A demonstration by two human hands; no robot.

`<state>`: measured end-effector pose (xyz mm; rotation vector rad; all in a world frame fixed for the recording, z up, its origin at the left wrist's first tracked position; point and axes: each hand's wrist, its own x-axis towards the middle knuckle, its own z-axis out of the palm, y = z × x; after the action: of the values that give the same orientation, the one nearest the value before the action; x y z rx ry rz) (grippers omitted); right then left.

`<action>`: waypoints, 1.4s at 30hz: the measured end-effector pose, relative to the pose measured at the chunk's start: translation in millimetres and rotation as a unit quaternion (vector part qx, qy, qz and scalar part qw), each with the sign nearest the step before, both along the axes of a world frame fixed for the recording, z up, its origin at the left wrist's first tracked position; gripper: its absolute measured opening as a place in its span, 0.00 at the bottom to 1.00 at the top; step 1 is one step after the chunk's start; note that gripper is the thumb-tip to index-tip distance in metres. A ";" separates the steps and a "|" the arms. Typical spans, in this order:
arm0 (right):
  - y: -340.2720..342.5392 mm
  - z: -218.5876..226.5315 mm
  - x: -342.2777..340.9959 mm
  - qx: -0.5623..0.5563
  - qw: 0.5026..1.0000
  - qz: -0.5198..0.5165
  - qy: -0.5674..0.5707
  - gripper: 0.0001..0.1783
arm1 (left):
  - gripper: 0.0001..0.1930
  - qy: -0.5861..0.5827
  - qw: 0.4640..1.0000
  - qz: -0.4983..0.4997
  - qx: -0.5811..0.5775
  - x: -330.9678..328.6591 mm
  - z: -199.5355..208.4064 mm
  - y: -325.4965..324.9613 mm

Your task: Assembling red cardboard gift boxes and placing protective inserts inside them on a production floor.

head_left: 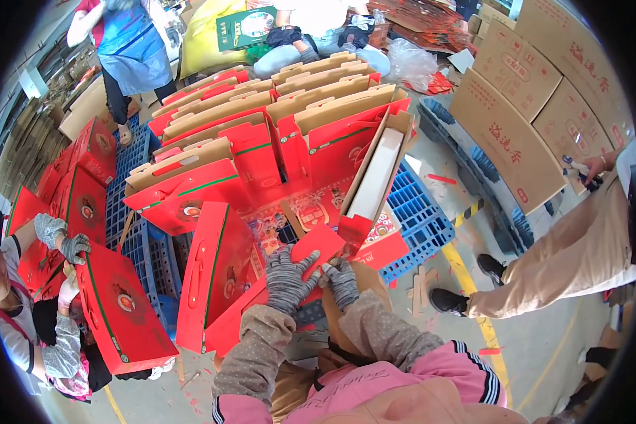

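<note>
In front of my body is a red cardboard gift box point(316, 242), one of its flaps raised between my hands. My left hand point(287, 279), in a grey knit glove, lies across the red card with its fingers spread. Close beside it, my right hand point(342, 283), gloved alike, has its fingers curled and pinched at the flap's edge. The undersides of both hands are hidden. Left of them a closed red gift box point(206, 272) with a green stripe stands upright. To the right leans an open box with a white insert point(376, 173) inside.
Rows of open red boxes point(251, 145) stand ahead on a blue pallet point(420, 219). At left, a co-worker's gloved hands point(71, 247) hold a closed red box point(124, 304). Brown cartons point(509, 134) are stacked at right, near another person's legs point(544, 261). Red scraps litter the floor.
</note>
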<state>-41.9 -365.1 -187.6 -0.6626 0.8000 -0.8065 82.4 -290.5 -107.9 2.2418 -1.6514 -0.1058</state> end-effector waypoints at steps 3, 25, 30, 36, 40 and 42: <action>16.6 6.7 6.8 0.027 0.998 -0.056 -0.011 0.07 | 0.27 0.007 1.000 0.008 0.004 0.9 -2.7 2.8; -9.1 6.4 -2.8 0.048 0.996 0.017 -0.073 0.10 | 0.29 0.049 0.999 -0.014 -0.003 5.7 8.0 -6.5; -6.1 26.8 7.2 -0.014 0.998 -0.025 0.053 0.11 | 0.29 0.024 0.999 -0.033 -0.010 9.0 7.7 -8.1; -38.8 44.8 -25.2 -0.650 0.722 0.088 0.219 0.20 | 0.30 0.036 0.999 -0.016 -0.018 9.4 1.4 -8.4; -75.5 50.5 -22.2 -0.832 0.487 0.104 0.245 0.19 | 0.28 0.005 1.000 -0.009 -0.021 7.3 0.3 -12.7; -87.8 44.0 -22.1 -0.846 0.464 0.117 0.237 0.18 | 0.28 0.017 1.000 -0.004 -0.021 9.0 -4.8 -16.0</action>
<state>-64.0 -452.9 -143.5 -2.8553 0.0213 -0.9749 91.4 -306.4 -112.7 2.1914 -1.6303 -0.1091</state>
